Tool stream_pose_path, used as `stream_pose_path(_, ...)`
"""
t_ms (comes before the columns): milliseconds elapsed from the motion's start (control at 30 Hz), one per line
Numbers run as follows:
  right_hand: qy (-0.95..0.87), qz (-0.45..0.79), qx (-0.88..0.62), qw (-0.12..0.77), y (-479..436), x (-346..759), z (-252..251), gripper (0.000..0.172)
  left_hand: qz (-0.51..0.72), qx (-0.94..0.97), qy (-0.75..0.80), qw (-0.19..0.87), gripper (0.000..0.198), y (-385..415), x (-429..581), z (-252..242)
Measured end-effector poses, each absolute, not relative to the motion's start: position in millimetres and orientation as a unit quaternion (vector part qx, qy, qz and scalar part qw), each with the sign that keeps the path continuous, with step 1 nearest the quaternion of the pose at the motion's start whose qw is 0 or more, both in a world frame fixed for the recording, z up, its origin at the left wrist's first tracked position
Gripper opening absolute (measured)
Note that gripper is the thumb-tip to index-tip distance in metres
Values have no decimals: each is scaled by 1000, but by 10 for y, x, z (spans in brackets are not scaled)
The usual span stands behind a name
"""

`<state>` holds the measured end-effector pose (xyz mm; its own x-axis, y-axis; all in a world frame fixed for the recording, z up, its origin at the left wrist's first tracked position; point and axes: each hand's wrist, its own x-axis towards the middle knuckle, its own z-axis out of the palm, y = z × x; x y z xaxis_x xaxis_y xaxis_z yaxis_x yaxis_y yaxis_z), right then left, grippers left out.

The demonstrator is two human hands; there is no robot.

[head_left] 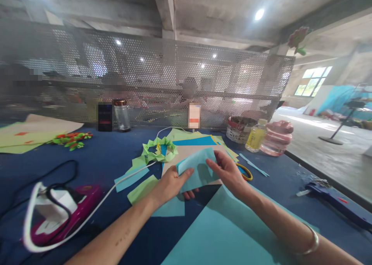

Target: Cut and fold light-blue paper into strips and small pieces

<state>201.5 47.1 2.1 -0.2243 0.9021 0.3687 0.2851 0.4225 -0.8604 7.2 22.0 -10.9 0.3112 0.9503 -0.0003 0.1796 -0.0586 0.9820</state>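
My left hand (171, 183) and my right hand (228, 172) both grip a small piece of light blue paper (199, 168) just above the blue table (116, 152). The left thumb lies on top of the paper with the fingers underneath it. The right fingers pinch its right edge. A large light blue sheet (226, 230) lies below my forearms. Under the held piece rests a beige card (188, 150). A folded light green paper ring (159, 148) sits behind the left hand.
Yellow-handled scissors (245, 172) lie right of my right hand. A pink and white device (62, 212) with a white cable sits at the left, and a blue glue gun (337, 199) at the right. Jars, a yellow bottle (255, 135) and a perforated metal screen (174, 82) stand behind.
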Motion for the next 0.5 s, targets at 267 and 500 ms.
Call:
stream_pose_path(267,-717,141,-558,393,737,2506,244,15,414,571,468,533,40,256,36,-43)
stream_pose_path(500,-764,137,-531,340,670,2415,185,31,439,557,453,540,41,256,-3,-86)
